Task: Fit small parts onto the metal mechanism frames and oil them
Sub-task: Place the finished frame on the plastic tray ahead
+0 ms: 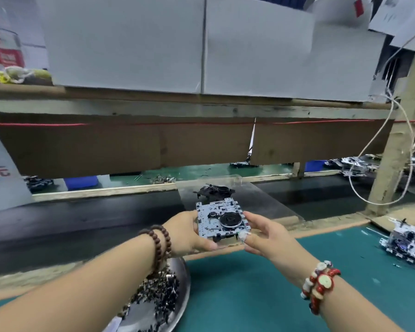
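Observation:
A silver metal mechanism frame (219, 218) with a black round wheel on it is held up over the far edge of the green mat. My left hand (189, 233) grips its left side, thumb curled along the near edge. My right hand (265, 234) holds its right side, with a taped fingertip at the frame's near corner. A round metal dish (177, 305) heaped with small dark parts sits under my left forearm. No oil tool shows.
A dark conveyor belt (82, 224) runs across beyond the mat, with a clear plate (261, 200) carrying another dark mechanism (213, 190). More metal frames (407, 243) lie at the right. A wooden post (398, 130) with cords stands right, cardboard boxes on a shelf above.

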`<state>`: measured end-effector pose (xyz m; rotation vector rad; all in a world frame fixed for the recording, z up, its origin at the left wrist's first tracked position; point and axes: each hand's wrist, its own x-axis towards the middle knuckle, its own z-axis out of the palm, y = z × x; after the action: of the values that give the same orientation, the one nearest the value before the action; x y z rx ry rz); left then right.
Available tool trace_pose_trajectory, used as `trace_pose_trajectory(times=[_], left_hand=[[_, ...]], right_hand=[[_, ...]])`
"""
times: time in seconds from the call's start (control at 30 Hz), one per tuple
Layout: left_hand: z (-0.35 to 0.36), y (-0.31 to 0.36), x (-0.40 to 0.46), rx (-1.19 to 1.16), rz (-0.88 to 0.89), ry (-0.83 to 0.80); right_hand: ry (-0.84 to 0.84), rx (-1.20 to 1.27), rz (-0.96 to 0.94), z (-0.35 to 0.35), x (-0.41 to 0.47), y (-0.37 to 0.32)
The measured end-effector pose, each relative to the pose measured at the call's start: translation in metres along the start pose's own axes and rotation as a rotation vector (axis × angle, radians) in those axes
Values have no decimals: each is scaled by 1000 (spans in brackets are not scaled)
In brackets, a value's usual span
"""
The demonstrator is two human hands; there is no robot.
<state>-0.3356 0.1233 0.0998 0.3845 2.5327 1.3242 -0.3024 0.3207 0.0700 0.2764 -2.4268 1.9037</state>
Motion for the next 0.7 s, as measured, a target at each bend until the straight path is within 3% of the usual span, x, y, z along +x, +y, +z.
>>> trace_pose_trajectory(times=[0.7], left_hand=[[-1,-43,110,216,-104,110]], right_hand=[[72,-74,156,7,107,55]])
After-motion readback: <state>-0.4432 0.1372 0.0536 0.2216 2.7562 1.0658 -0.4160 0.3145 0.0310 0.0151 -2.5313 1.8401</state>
